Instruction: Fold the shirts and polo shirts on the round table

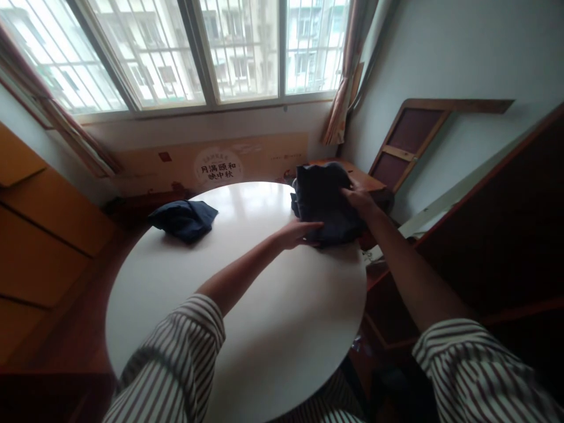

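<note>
A bundle of dark cloth [324, 197], perhaps a folded garment, is at the far right of the round white table [247, 282], one side of it raised. Its lower left edge is in my left hand [296, 234], with the thumb lying over the fabric and the other fingers partly hidden beneath. My right hand [360, 201] grips the upper right side; some of its fingers are hidden by the cloth. A second piece of dark blue cloth [187, 220] lies crumpled near the table's far left edge, apart from both hands.
Behind the table are a barred window [242, 53] and a printed banner [264, 153]. A small wooden table [365, 176] stands beyond the cloth. A wooden frame [403, 141] leans on the right wall. Yellow cabinets [39, 247] stand at left, dark wooden furniture [497, 235] at right.
</note>
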Demonstrator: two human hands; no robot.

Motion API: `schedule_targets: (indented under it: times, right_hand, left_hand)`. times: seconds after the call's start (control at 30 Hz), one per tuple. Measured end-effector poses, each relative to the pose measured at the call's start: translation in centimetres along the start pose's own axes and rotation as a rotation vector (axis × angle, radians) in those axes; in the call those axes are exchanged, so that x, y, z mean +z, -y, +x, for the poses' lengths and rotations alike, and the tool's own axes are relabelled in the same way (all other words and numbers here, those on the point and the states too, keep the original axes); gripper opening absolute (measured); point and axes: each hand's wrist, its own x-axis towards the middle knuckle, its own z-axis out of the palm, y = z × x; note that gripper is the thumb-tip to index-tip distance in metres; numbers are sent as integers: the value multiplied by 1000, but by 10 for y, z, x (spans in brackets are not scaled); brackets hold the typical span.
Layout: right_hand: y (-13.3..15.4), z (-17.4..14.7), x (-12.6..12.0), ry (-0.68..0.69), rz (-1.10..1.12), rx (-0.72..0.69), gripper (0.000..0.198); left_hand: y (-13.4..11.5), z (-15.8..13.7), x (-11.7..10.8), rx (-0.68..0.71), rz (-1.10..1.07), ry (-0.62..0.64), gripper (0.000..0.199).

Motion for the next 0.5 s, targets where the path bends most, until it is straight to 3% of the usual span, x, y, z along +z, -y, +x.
schedule_targets:
  times: [0.07, 0.13, 0.23, 0.37, 0.5]
  right_hand:
    - [-17, 12, -2, 7, -382, -19, 55]
    - [-30, 11, 4, 7, -714, -158, 55]
    - [-38, 5, 22, 147, -973, -374, 52]
    - [-40, 7, 54, 426, -1149, -274, 57]
    - [-40, 16, 79, 386, -1224, -175, 64]
  left_hand:
    - [18, 13, 5, -132, 39, 23, 44]
    - [36, 16, 6, -195, 45, -9, 38]
    - [51, 12, 7, -247, 52, -52, 36]
    - [53, 6, 15, -271, 90, -35, 38]
    - [53, -3, 22, -284, 138, 16, 43]
